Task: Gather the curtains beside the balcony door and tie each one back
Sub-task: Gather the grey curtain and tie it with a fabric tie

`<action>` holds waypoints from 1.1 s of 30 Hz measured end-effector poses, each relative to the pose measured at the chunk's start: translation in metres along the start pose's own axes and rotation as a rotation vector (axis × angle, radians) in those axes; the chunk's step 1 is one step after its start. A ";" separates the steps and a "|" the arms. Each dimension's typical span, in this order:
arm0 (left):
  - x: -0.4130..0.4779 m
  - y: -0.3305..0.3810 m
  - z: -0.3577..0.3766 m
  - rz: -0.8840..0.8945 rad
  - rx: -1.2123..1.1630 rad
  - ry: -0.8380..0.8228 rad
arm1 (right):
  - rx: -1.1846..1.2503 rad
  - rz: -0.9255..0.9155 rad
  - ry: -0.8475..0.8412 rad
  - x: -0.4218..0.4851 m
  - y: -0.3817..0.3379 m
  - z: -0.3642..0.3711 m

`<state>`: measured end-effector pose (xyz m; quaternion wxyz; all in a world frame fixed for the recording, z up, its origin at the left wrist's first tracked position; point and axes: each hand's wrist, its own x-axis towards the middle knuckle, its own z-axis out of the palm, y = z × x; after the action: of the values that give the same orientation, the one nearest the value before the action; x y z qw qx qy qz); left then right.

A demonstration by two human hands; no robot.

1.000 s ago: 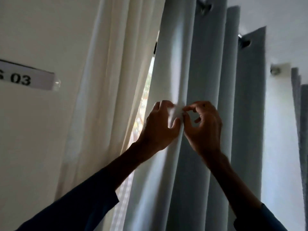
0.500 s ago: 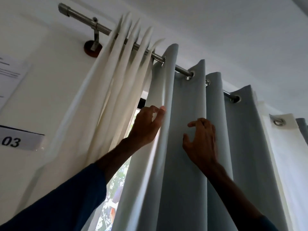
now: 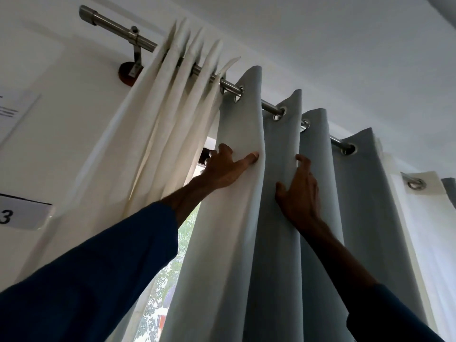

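Both hands are up high and apart on the grey curtain (image 3: 357,206) hanging from the rod (image 3: 116,23), left hand (image 3: 223,169) pinching its leading fold, right hand (image 3: 299,193) hooked round the next, and a downward tug here could jam the eyelets (image 3: 238,95) instead of sliding them.

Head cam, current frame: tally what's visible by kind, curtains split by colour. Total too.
Cream curtains: 2
Grey curtains: 2, the second only a sliver at the right edge
Curtain rod: 1
Wall bracket: 1
Wall signs: 2
Hands: 2, left hand and right hand
Total: 10
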<state>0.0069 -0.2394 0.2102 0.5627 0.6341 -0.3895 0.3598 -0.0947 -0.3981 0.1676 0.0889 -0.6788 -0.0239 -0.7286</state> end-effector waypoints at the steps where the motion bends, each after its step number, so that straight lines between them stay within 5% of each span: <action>1: 0.001 -0.001 0.000 -0.003 -0.020 -0.002 | 0.016 -0.008 0.010 0.001 -0.002 0.002; 5: 0.008 -0.010 -0.010 -0.088 -0.166 -0.024 | -0.023 -0.001 0.008 0.004 -0.009 0.004; 9: 0.017 -0.026 -0.024 -0.121 -0.161 0.051 | -0.200 -0.212 0.130 0.004 -0.022 0.007; 13: 0.018 -0.030 -0.029 -0.003 0.006 0.175 | 0.034 -0.097 0.032 0.019 -0.054 0.013; 20: 0.011 -0.036 -0.040 0.299 0.249 0.278 | -0.011 -0.025 -0.123 0.021 -0.088 0.039; 25: 0.006 0.003 -0.059 0.011 -0.171 0.034 | 0.012 -0.174 -0.199 -0.003 -0.112 0.067; 33: -0.004 0.018 -0.074 0.000 0.053 0.022 | 0.113 -0.381 -0.240 -0.010 -0.104 0.069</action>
<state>-0.0126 -0.1662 0.2229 0.5501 0.6449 -0.3735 0.3769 -0.0432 -0.2840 0.1718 -0.0159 -0.7376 -0.2025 -0.6439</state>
